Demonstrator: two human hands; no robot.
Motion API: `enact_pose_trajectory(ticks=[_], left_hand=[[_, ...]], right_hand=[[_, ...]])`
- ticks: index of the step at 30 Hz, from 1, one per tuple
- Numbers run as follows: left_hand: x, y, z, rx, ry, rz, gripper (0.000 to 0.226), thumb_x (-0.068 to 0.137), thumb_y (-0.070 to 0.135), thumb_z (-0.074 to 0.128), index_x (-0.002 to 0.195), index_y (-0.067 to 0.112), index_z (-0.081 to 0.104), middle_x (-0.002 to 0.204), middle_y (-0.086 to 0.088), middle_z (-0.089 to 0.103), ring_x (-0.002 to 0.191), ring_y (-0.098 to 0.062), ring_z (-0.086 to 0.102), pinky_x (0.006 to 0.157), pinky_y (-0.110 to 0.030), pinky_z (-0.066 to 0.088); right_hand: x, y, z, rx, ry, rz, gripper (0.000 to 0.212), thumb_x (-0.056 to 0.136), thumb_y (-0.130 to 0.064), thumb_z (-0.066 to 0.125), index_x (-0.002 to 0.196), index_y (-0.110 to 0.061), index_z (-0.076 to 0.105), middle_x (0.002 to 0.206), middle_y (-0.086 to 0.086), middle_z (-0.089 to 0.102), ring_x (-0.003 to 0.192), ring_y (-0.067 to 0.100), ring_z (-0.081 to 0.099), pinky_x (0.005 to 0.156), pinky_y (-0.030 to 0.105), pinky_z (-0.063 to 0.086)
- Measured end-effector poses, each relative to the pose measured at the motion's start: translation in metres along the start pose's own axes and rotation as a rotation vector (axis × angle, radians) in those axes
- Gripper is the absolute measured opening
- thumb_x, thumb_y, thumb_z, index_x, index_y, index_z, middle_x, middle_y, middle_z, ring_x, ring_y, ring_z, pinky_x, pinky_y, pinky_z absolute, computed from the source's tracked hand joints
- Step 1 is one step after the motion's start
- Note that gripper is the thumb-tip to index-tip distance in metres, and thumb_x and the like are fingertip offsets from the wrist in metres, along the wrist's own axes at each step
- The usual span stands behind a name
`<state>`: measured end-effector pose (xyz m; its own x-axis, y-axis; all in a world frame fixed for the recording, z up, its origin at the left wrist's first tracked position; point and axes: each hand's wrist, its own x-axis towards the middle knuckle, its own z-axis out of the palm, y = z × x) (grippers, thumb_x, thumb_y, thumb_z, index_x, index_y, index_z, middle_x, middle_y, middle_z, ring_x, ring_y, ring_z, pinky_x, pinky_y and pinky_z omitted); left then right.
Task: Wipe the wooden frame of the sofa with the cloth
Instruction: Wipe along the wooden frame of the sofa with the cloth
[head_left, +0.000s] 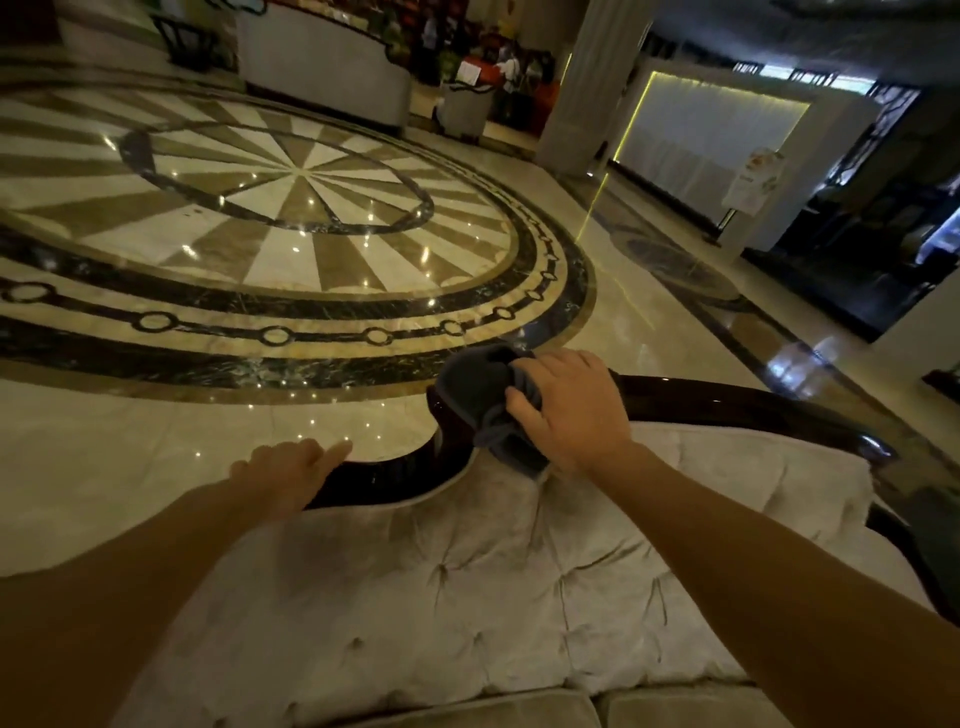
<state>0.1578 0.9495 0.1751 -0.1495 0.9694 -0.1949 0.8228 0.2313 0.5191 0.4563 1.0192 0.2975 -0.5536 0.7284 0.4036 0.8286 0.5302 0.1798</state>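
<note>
Two hands work along the sofa's top rail. At 7 o'clock from the cloth, the left hand (291, 470) rests on the dark wooden frame (384, 480), fingers loosely spread and holding nothing. At centre, the right hand (563, 410) presses the bunched grey cloth (475, 395) onto the frame's raised curve, fingers wrapped around it. Risk: the hanging fold may drag across the pale tufted upholstery (467, 571) at 6 o'clock, smearing dirt there.
</note>
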Motion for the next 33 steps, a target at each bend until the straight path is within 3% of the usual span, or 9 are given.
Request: enact_pose_trajectory(ticks=[3,5,7,13,16,20,24,28,33], left_hand=[[-0.008,0.085,-0.017,-0.337,0.223,0.2,0.031,0.099,0.041,0.033,0.103,0.023,0.058,0.105,-0.008,0.063,0.095,-0.022,0.057,0.08,-0.037,0.042],[-0.011,0.144,-0.025,-0.278,0.342,0.294,0.024,0.1,0.033,0.036,0.094,0.023,0.057,0.09,-0.001,0.059,0.084,-0.016,0.055,0.072,-0.032,0.041],[-0.01,0.198,-0.021,-0.097,0.348,0.296,0.027,0.099,0.03,0.035,0.094,0.018,0.058,0.089,-0.002,0.059,0.082,-0.018,0.056,0.074,-0.035,0.046],[-0.003,0.296,0.014,0.223,0.3,0.13,0.034,0.1,0.034,0.027,0.101,0.018,0.057,0.103,-0.009,0.063,0.096,-0.028,0.058,0.093,-0.049,0.045],[-0.001,0.334,0.03,0.29,0.329,0.128,0.028,0.099,0.037,0.025,0.092,0.026,0.049,0.101,-0.007,0.062,0.098,-0.031,0.057,0.092,-0.049,0.041],[0.008,0.369,0.047,0.309,0.33,0.123,0.035,0.097,0.039,0.029,0.099,0.021,0.058,0.101,-0.009,0.065,0.096,-0.032,0.059,0.087,-0.048,0.042],[0.016,0.399,0.06,0.311,0.312,0.193,0.029,0.096,0.04,0.031,0.088,0.025,0.055,0.097,-0.006,0.065,0.094,-0.031,0.06,0.091,-0.052,0.044],[0.032,0.43,0.077,0.31,0.296,0.278,0.022,0.094,0.035,0.035,0.079,0.027,0.049,0.087,-0.006,0.066,0.08,-0.028,0.061,0.079,-0.048,0.051],[0.041,0.466,0.097,0.251,0.327,0.317,0.049,0.093,0.056,0.017,0.09,0.027,0.057,0.086,-0.004,0.063,0.08,-0.027,0.06,0.08,-0.047,0.051]], right_hand=[[-0.004,0.022,-0.004,0.072,-0.023,0.006,0.047,0.096,-0.053,0.034,0.121,-0.025,0.062,0.126,0.0,0.063,0.119,0.022,0.052,0.102,0.039,0.037],[-0.007,0.039,-0.005,0.117,-0.043,0.033,0.052,0.095,-0.053,0.031,0.127,-0.024,0.061,0.142,0.0,0.052,0.129,0.024,0.045,0.108,0.043,0.036],[-0.015,0.064,-0.008,0.154,-0.05,0.049,0.052,0.096,-0.052,0.031,0.128,-0.023,0.06,0.141,-0.001,0.051,0.125,0.024,0.048,0.104,0.044,0.04],[-0.043,0.15,-0.012,0.312,0.018,-0.016,0.051,0.097,-0.04,0.036,0.147,-0.044,0.03,0.122,-0.004,0.062,0.106,0.02,0.055,0.087,0.041,0.04],[-0.049,0.181,-0.013,0.343,-0.002,0.002,0.045,0.093,-0.053,0.036,0.132,-0.04,0.054,0.121,-0.007,0.063,0.11,0.019,0.055,0.088,0.038,0.037],[-0.061,0.209,-0.005,0.233,0.036,0.026,0.065,0.084,-0.079,0.032,0.123,-0.036,0.06,0.113,-0.007,0.066,0.104,0.018,0.057,0.087,0.039,0.041],[-0.071,0.235,-0.003,0.142,0.078,0.026,0.065,0.085,-0.077,0.033,0.121,-0.03,0.061,0.109,-0.005,0.067,0.097,0.021,0.058,0.081,0.039,0.043],[-0.084,0.26,-0.003,0.157,0.084,0.047,0.063,0.087,-0.073,0.035,0.121,-0.027,0.062,0.109,-0.003,0.067,0.097,0.023,0.058,0.081,0.04,0.043],[-0.109,0.322,0.0,0.191,0.065,0.102,0.066,0.086,-0.076,0.032,0.127,-0.031,0.058,0.115,-0.003,0.066,0.104,0.022,0.057,0.085,0.039,0.041]])
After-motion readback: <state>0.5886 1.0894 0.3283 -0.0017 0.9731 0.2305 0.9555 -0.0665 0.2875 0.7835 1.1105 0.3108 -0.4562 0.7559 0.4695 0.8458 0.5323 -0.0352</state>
